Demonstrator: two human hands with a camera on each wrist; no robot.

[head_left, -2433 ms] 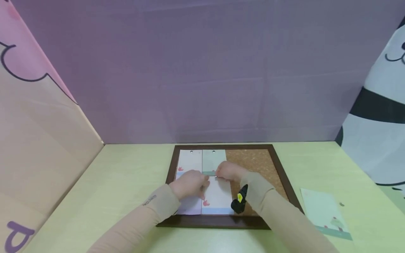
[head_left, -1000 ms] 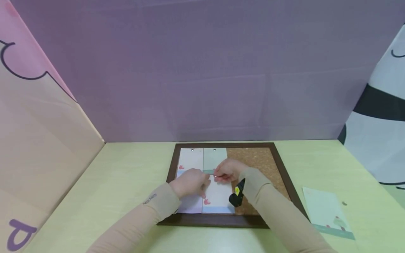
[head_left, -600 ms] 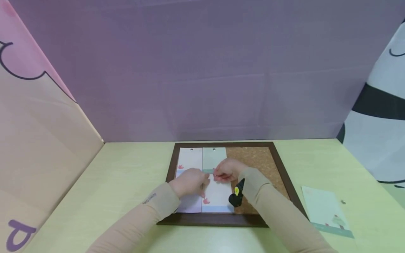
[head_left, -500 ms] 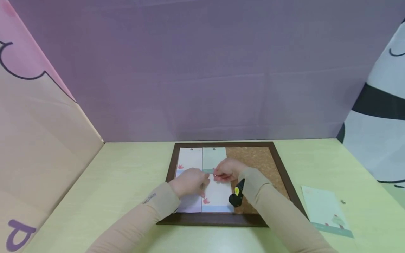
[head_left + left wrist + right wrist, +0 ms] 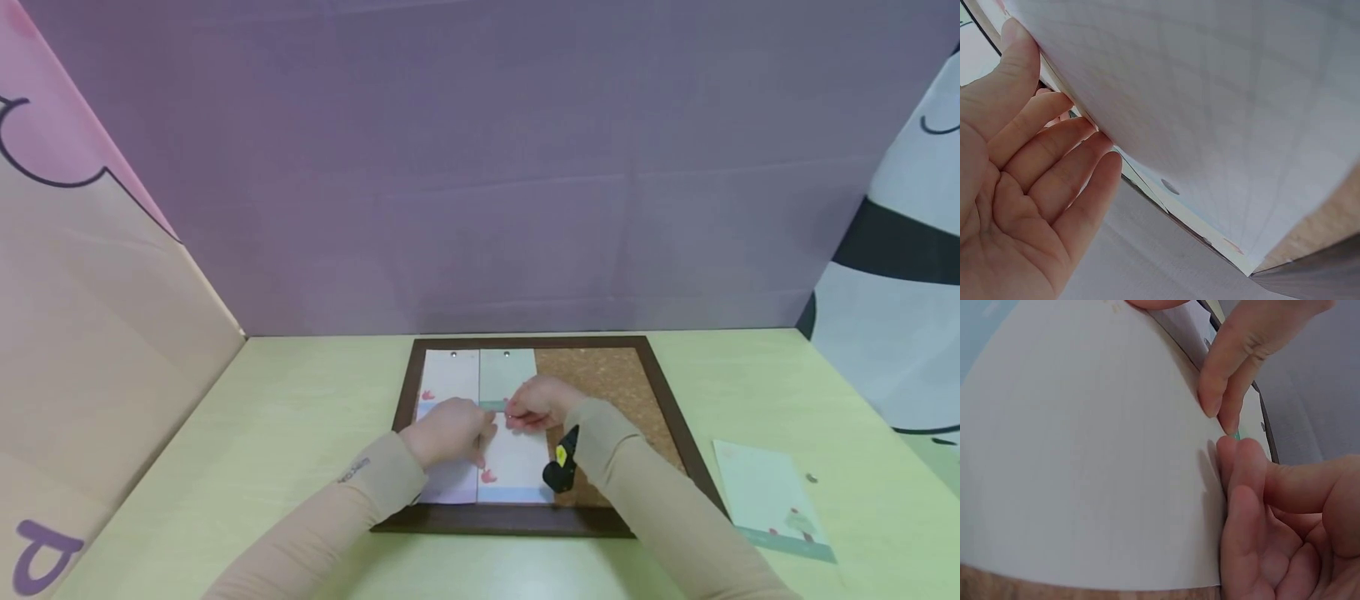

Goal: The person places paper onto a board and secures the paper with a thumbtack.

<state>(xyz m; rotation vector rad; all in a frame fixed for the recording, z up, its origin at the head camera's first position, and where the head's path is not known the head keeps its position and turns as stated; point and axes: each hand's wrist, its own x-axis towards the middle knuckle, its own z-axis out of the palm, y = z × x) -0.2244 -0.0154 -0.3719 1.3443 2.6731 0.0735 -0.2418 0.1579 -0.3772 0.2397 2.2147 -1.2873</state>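
On a cork board (image 5: 600, 383) with a dark brown frame, my left hand (image 5: 450, 429) rests with its fingertips on the upper left part of a white notepaper sheet (image 5: 517, 462). My right hand (image 5: 542, 404) pinches a small silver thumbtack (image 5: 511, 417) at that sheet's top edge; the fingers mostly cover it. In the left wrist view, the left fingers (image 5: 1085, 140) are extended along the paper edges. Thumb and forefinger of the right hand (image 5: 1285, 512) meet at the sheet's edge in the right wrist view, close to the left fingertips.
Behind the hands, a pinkish sheet (image 5: 452, 371) and a green sheet (image 5: 507, 375) carry tacks at their tops. A purple-edged sheet (image 5: 450, 492) lies partly under the left hand. To the board's right lie a green sheet (image 5: 768, 492) and a loose tack (image 5: 812, 477).
Since 2.4 s ago, my right hand's fingers have shifted slightly at the sheet's top edge, and the tack's head shows less. The left hand stays in place.
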